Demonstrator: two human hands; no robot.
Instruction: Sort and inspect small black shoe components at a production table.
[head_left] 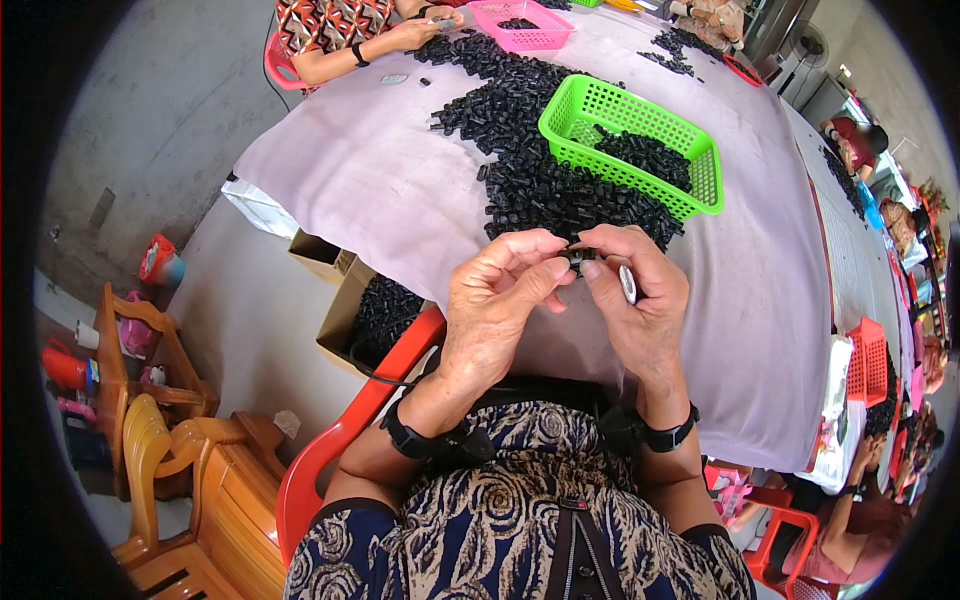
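A small black part sits pinched between the fingertips of my left hand and my right hand, just above the table edge nearest me. Both hands are closed around it, so its exact shape is mostly hidden. Tucked in my right hand is also a small silver-white object with a rounded end; its kind cannot be made out. Right beyond my fingers spreads a heap of short black plastic pieces. A bright green perforated basket rests at the heap's right side, with more black pieces inside.
The table wears a pale mauve cloth. Across it, a person's hands work beside a pink basket. Below left, a cardboard box holds black pieces. A red chair arm and wooden chairs stand left; other people work at right.
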